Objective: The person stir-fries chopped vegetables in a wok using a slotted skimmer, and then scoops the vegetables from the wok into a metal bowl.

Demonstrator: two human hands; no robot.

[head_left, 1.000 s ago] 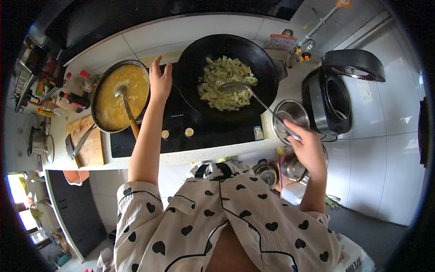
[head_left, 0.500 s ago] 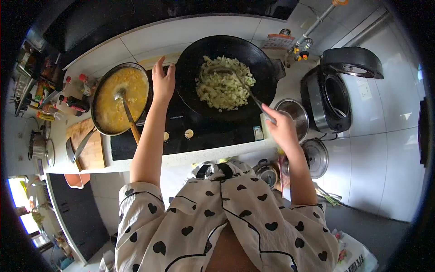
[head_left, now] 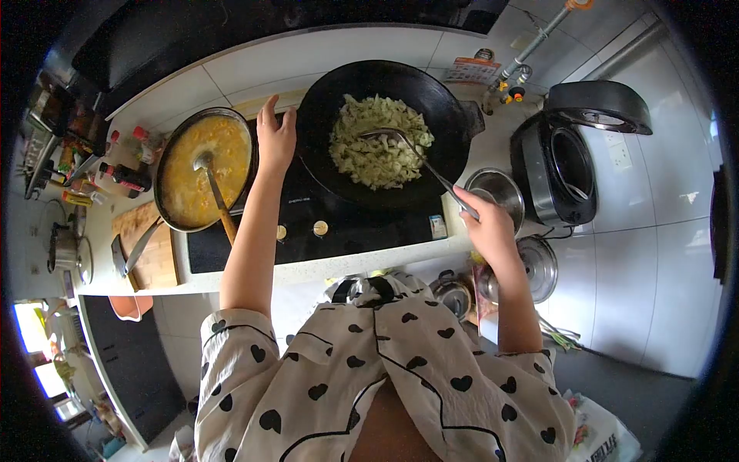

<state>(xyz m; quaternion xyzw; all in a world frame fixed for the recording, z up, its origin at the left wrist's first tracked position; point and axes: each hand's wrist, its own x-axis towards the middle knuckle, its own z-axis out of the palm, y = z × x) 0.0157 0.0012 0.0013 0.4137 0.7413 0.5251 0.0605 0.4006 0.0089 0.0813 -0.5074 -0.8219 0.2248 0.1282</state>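
My right hand (head_left: 489, 225) is closed around the handle of a metal spatula (head_left: 441, 181). Its curved head sits among the chopped, pale green vegetables (head_left: 379, 165) in a large black wok (head_left: 443, 100). At the wok's left rim is my left hand (head_left: 277, 137), thumb and fingers apart and pointing away from me. The wok's left side close to my palm is partly hidden. Left of that hand stands a pan (head_left: 158, 182) of yellow soup with egg-like pieces (head_left: 225, 146). A ladle (head_left: 213, 185) with a wooden handle rests in the soup, its end behind my forearm.
A black cooktop (head_left: 362, 231) lies under the wok. To the right are a steel bowl (head_left: 517, 202) and an open rice cooker (head_left: 543, 173). A knife (head_left: 140, 252) lies on a cutting board (head_left: 164, 258) at left, below several bottles (head_left: 127, 175).
My right hand has moved slightly right and toward me, drawing the spatula the same way; its head now shows above the vegetables. My left hand has barely moved.
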